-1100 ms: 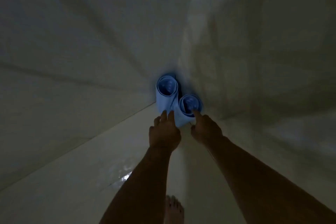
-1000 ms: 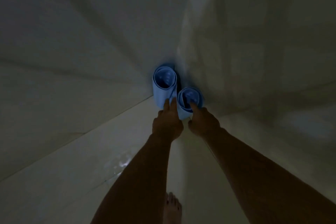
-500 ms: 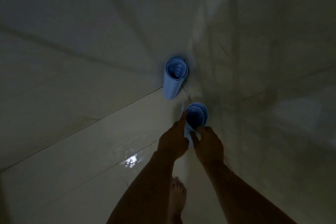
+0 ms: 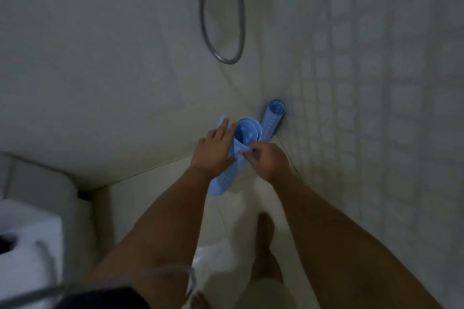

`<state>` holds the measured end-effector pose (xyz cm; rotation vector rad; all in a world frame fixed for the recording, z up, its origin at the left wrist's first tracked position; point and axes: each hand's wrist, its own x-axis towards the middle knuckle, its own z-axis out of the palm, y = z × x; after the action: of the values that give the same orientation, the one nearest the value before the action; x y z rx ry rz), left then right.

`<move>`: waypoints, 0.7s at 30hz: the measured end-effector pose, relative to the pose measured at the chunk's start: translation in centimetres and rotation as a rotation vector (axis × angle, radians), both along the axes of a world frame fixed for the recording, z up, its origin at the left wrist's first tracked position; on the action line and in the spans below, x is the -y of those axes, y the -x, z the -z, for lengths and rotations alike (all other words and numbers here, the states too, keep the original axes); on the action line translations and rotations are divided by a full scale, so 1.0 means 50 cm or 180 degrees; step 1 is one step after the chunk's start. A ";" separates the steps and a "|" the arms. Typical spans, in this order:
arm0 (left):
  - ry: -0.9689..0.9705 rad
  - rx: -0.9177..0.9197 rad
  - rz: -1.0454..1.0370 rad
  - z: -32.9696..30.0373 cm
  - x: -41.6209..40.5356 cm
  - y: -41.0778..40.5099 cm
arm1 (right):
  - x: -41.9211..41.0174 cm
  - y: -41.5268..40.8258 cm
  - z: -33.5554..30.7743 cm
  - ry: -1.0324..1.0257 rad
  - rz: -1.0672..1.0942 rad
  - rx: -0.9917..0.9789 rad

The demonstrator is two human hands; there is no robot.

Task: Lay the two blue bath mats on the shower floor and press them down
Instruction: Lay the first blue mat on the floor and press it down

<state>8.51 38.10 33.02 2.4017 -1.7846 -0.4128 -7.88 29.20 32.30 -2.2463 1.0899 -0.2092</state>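
Two blue bath mats, both rolled up. One rolled mat (image 4: 272, 119) leans upright in the corner where the two tiled walls meet. The other rolled mat (image 4: 244, 133) is lifted off the floor, held between both hands, its loose end (image 4: 221, 183) hanging down below them. My left hand (image 4: 213, 153) presses flat against its left side, fingers stretched up along the outer flap. My right hand (image 4: 266, 159) pinches the mat's edge at the front. The pale shower floor (image 4: 175, 190) lies below.
A grey shower hose (image 4: 223, 32) loops down the back wall. A white toilet tank (image 4: 30, 233) stands at the lower left with a thin hose (image 4: 50, 271) beside it. My bare feet (image 4: 266, 246) stand on the floor. The mosaic-tiled wall (image 4: 376, 108) is close on the right.
The hands have lifted one rolled mat out of the corner and drawn it nearer; its outer layer is loosening. The other roll stays leaning in the corner. The view is brighter and shifted.
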 end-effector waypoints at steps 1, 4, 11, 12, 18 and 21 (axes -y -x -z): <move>0.0111 0.0069 0.0015 -0.050 -0.036 -0.018 | -0.033 -0.012 -0.042 0.0149 -0.0074 -0.0005; 0.0350 0.0404 0.0046 -0.185 -0.157 -0.059 | -0.142 -0.049 -0.159 0.0505 -0.0324 0.0070; 0.0687 0.1249 -0.0072 -0.361 -0.329 -0.127 | -0.289 -0.106 -0.321 0.0987 -0.0627 0.0235; 0.0619 0.1417 0.0027 -0.382 -0.346 -0.130 | -0.302 -0.110 -0.337 0.1014 -0.0665 0.0195; 0.0251 0.2197 0.0780 -0.476 -0.406 -0.134 | -0.329 -0.139 -0.407 0.1452 -0.0967 -0.0189; -0.0014 0.2150 0.0757 -0.518 -0.415 -0.132 | -0.328 -0.153 -0.436 0.1782 -0.1207 -0.0258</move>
<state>15.12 58.86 58.92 2.5177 -2.3237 0.4419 -0.25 45.60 54.11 -2.9329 0.6718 -0.2914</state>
